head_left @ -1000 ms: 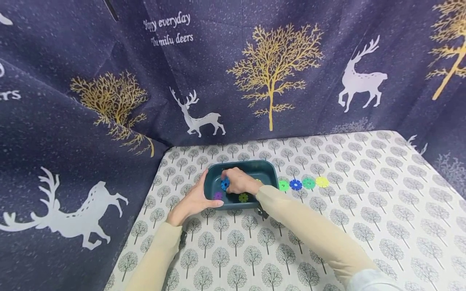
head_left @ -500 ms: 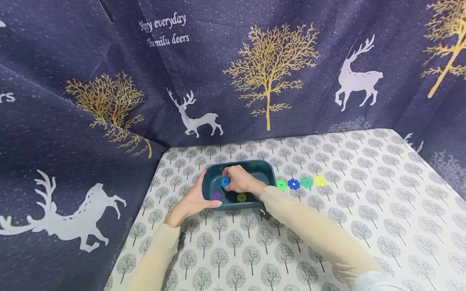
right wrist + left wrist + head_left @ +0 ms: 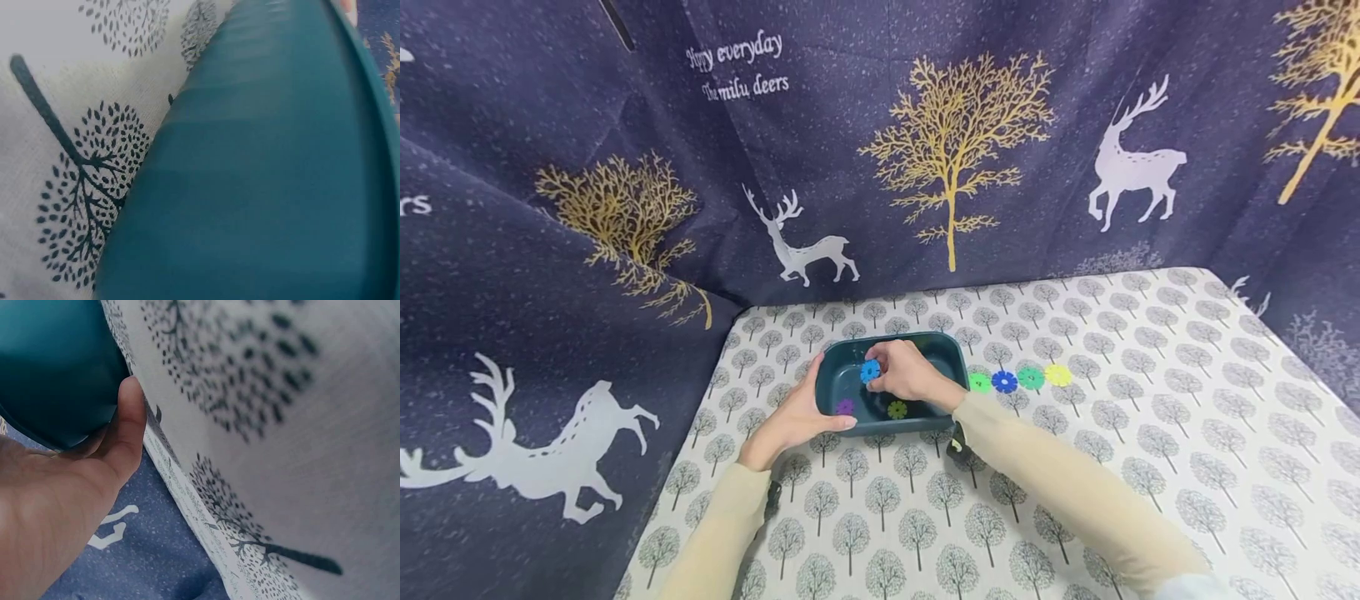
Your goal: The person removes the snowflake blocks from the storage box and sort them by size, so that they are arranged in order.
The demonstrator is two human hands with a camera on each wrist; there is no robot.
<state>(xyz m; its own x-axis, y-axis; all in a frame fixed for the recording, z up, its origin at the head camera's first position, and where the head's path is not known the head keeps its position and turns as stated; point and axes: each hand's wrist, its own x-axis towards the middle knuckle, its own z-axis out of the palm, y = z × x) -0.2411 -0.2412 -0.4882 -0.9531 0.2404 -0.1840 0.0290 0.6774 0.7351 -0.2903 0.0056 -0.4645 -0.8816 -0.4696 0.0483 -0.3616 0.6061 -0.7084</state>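
In the head view, a dark teal plastic basin (image 3: 902, 427) stands on the tablecloth. My left hand (image 3: 801, 417) holds its left end, thumb along the near rim and fingers on the outer left side. The left wrist view shows that hand (image 3: 69, 487) with a digit against the basin's outer wall (image 3: 56, 362). Over the basin, my right hand (image 3: 910, 372) pinches a blue notched snowflake disc (image 3: 870, 371). A purple disc (image 3: 845, 407) and a yellow-green disc (image 3: 897, 409) lie inside. In the right wrist view, only the basin's side (image 3: 250, 175) fills the middle; the right hand is hidden.
Right of the basin a row of discs lies on the cloth: light green (image 3: 980, 382), dark blue (image 3: 1004, 382), teal green (image 3: 1031, 377) and yellow (image 3: 1058, 375). The tree-print tablecloth (image 3: 1150, 375) runs back to a dark blue deer-print curtain (image 3: 1037, 233).
My right hand has lifted the blue disc off the basin's floor and shifted slightly right with it. The left hand stays on the basin. The head view has shifted a little.
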